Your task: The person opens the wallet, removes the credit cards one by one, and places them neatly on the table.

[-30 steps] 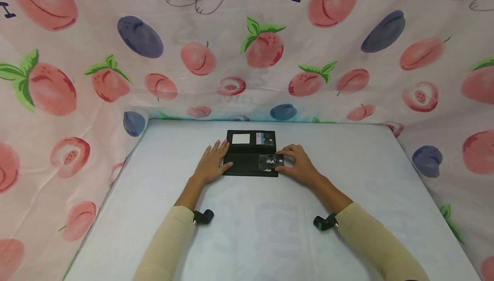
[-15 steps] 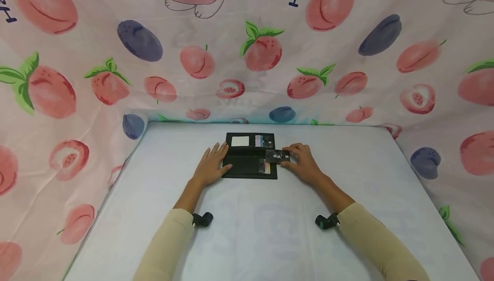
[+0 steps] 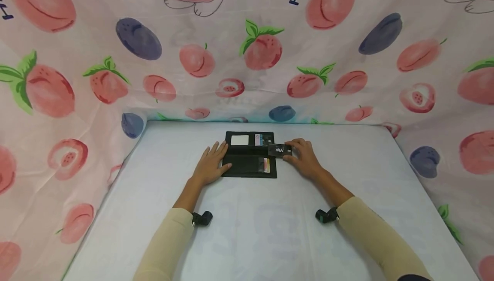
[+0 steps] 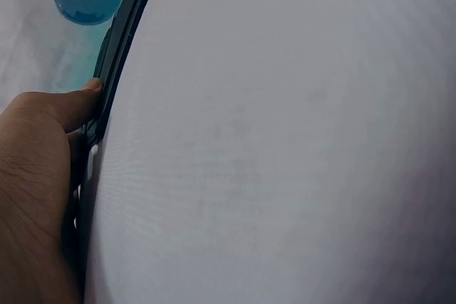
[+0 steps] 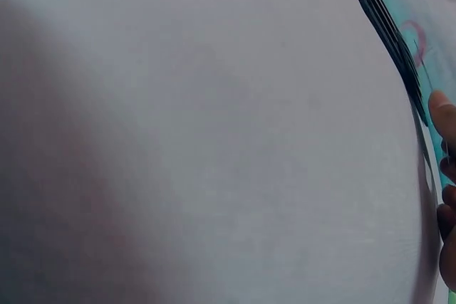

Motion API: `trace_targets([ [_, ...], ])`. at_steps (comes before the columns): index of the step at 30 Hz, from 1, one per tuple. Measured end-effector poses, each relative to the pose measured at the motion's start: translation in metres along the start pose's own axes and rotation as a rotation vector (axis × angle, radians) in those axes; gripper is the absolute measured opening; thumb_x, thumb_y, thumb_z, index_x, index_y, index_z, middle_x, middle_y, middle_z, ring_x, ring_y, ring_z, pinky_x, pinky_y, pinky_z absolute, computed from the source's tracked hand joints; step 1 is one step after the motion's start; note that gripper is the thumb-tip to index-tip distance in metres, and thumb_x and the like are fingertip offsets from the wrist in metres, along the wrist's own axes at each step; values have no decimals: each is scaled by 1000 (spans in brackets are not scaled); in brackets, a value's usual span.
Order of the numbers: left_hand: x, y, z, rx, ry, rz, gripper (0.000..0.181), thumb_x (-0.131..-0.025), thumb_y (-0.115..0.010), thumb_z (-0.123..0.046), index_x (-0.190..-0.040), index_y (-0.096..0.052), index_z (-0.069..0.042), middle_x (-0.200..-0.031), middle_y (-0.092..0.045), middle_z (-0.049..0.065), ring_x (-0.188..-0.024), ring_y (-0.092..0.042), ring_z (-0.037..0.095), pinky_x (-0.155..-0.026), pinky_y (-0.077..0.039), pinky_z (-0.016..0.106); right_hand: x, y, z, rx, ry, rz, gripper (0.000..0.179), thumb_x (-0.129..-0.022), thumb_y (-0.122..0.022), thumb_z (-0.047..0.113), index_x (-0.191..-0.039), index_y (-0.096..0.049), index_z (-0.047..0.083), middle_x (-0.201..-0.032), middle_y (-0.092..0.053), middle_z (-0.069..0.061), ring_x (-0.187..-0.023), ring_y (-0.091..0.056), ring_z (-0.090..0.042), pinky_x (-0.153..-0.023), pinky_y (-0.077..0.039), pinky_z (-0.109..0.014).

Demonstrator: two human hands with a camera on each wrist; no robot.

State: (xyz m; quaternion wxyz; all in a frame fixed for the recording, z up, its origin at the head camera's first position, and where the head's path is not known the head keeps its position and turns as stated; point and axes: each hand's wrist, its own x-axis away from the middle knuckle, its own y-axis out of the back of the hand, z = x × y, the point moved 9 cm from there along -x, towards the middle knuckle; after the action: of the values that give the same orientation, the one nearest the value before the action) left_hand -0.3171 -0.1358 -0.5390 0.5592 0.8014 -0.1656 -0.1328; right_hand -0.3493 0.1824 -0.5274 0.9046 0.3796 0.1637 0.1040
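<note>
A black wallet (image 3: 243,166) lies unfolded on the white table, with cards (image 3: 264,165) in its lower right slots and more cards (image 3: 259,139) in the upper half beside a white panel (image 3: 240,140). My left hand (image 3: 208,164) rests flat on the wallet's left edge, fingers straight; in the left wrist view its thumb (image 4: 78,105) lies along that edge. Between thumb and fingertips my right hand (image 3: 302,156) pinches a black card marked "Vip" (image 3: 279,149), which overlaps the wallet's right edge near the fold. The right wrist view catches only part of the right hand (image 5: 445,126).
The white tabletop (image 3: 254,229) stretches in front of the wallet and to both sides. A fruit-printed cloth (image 3: 231,36) hangs behind the table and along its sides. Small black cameras (image 3: 202,218) sit at both wrists.
The right hand has drawn the Vip card out of the lower slot, rightward and slightly up, uncovering the cards beneath. The left hand has stayed in place on the wallet.
</note>
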Motion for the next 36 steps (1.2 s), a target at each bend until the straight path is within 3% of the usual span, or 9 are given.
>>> trace_targets([
  [9, 0, 0, 2, -4, 2, 1, 81, -106, -54, -47, -167, -23, -3, -174, -18, 12, -160, -10, 34, -129, -4, 52, -5, 2, -5, 9, 43, -29, 53, -96, -80, 18, -141, -62, -1, -140, -52, -27, -120, -42, -44, -98, -37, -60],
  [18, 0, -1, 2, -8, 0, -9, 82, -106, -54, -48, -167, -23, -3, -174, -19, 12, -161, -10, 34, -129, -4, 52, -13, 6, -18, 38, -52, 1, 53, -98, -77, 22, -144, -60, 2, -146, -48, -26, -120, -40, -42, -101, -38, -59],
  [36, -1, -2, 2, -1, 8, -5, 81, -106, -54, -47, -167, -23, -3, -174, -18, 12, -161, -9, 34, -129, -4, 51, -25, 9, -26, 76, -69, 4, 53, -99, -76, 20, -145, -59, 1, -146, -48, -26, -123, -40, -43, -103, -38, -58],
])
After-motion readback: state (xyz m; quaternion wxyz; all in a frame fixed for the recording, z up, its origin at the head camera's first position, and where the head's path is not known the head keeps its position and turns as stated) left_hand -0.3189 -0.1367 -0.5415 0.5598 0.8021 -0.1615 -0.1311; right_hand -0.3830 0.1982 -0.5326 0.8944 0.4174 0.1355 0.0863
